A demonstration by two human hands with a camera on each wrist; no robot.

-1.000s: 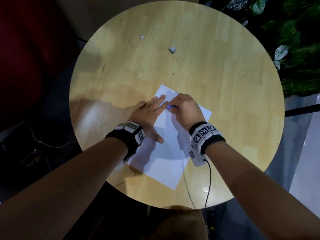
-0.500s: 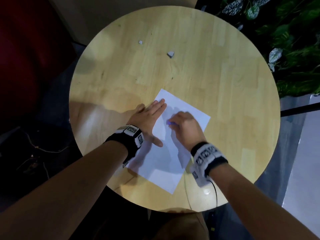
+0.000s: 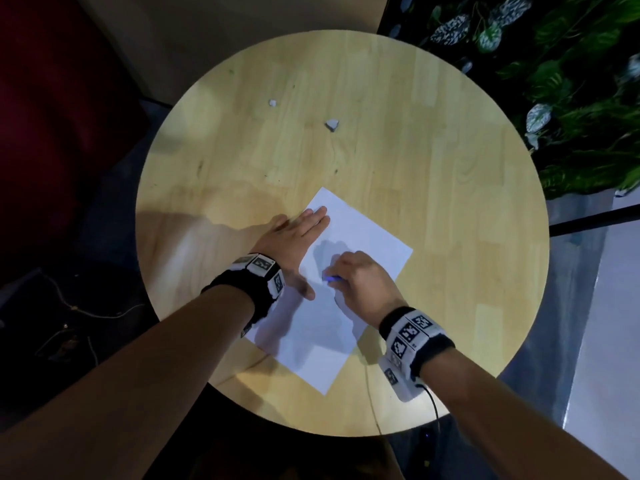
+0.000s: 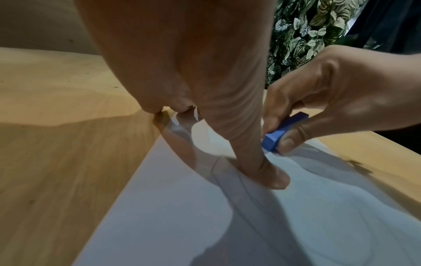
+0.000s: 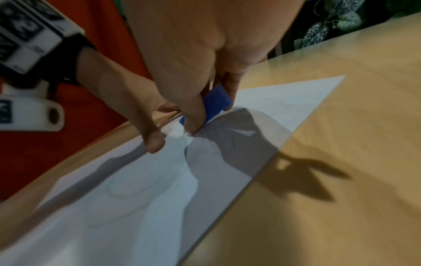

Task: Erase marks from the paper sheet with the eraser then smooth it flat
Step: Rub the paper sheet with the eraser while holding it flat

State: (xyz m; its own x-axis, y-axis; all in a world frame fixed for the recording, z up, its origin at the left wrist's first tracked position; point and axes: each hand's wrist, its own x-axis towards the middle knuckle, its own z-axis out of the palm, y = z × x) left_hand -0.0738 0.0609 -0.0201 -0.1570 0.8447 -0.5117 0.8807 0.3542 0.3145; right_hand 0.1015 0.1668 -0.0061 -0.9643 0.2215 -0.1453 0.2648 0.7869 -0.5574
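Observation:
A white paper sheet [image 3: 363,233] [image 4: 173,207] [image 5: 145,207] lies tilted on the round wooden table [image 3: 433,174]. Faint curved pencil lines [image 4: 239,181] [image 5: 123,190] run across it. My left hand [image 3: 294,233] lies flat with straight fingers on the sheet's left edge, thumb [image 4: 266,172] pressing the paper. My right hand [image 3: 360,278] pinches a small blue eraser [image 3: 330,278] [image 4: 280,134] [image 5: 216,102] between thumb and fingers, its tip on the paper near the sheet's middle, just right of the left thumb.
Two small pale scraps [image 3: 331,124] [image 3: 273,102] lie on the far part of the table. Leafy plants [image 3: 571,81] stand beyond the right edge. A thin cable [image 3: 434,407] hangs from my right wristband over the near edge. Dark floor with wires [image 3: 69,317] lies to the left.
My right hand has drawn the eraser back toward me along the sheet, from beside the left fingertips to beside the left thumb. The left hand has stayed flat on the paper.

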